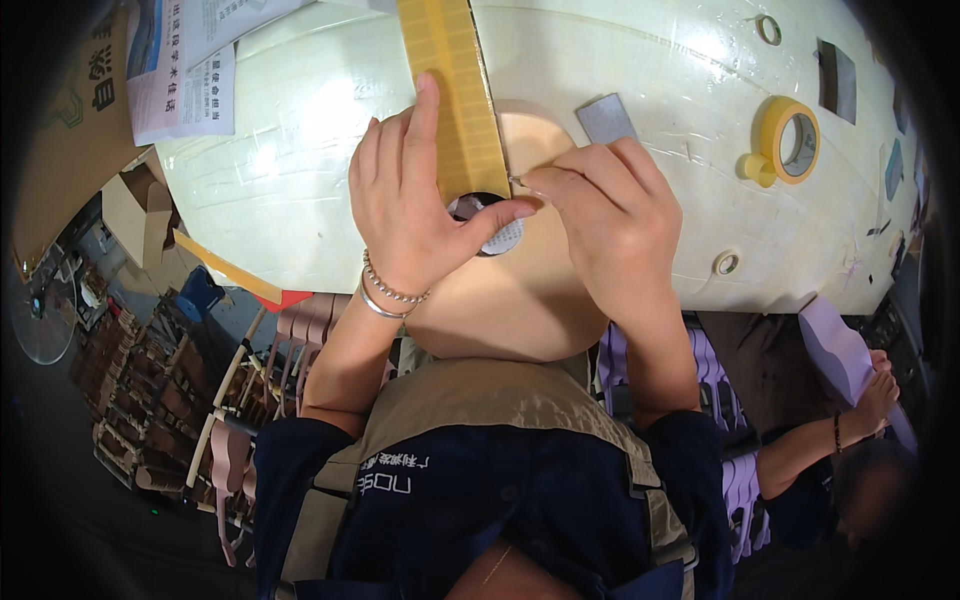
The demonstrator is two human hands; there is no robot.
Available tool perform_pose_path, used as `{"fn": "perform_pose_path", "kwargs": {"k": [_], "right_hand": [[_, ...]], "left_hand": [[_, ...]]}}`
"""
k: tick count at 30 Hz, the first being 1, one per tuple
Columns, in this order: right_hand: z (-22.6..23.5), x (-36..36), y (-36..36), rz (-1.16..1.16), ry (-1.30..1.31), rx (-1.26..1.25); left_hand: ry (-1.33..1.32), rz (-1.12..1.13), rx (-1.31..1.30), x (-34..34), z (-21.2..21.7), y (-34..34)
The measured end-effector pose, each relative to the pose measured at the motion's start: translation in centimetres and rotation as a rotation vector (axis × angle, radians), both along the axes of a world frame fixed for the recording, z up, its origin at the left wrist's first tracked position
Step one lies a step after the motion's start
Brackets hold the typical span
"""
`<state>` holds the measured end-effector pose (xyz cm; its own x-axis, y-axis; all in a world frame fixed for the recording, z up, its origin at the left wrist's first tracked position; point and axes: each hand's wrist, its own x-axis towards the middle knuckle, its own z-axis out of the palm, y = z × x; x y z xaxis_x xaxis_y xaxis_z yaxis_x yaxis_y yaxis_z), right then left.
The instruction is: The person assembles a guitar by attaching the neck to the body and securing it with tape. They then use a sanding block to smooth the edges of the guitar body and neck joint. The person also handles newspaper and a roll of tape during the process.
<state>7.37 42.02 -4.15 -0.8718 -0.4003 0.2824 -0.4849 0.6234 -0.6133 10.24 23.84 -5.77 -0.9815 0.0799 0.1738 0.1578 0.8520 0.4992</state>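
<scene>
Two hands on tan roll (500,300): left hand (415,205) presses yellow strip (455,95), fingers flat; right hand (610,215) pinches thin metal tool (520,181).

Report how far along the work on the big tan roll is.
Done: a yellow strip already lies flat from the table's far edge to the tan roll. In hand: the left hand presses the strip's end while the right hand pinches a small piece beside it. Left: cannot tell.
</scene>
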Motion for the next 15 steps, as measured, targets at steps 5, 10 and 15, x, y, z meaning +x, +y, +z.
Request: {"fn": "perform_pose_path", "kwargs": {"k": [5, 10, 15], "right_hand": [[-0.6, -2.0, -0.9, -0.086, 0.074, -0.027], [-0.5, -1.0, -0.9, -0.059, 0.041, 0.005], [0.6, 1.2, 0.4, 0.0, -0.065, 0.012]], "left_hand": [[-0.012, 0.005, 0.003, 0.0, 0.1, 0.1], [-0.008, 0.004, -0.012, 0.1, 0.2, 0.1], [0.017, -0.012, -0.026, 0.1, -0.2, -0.1]]}}
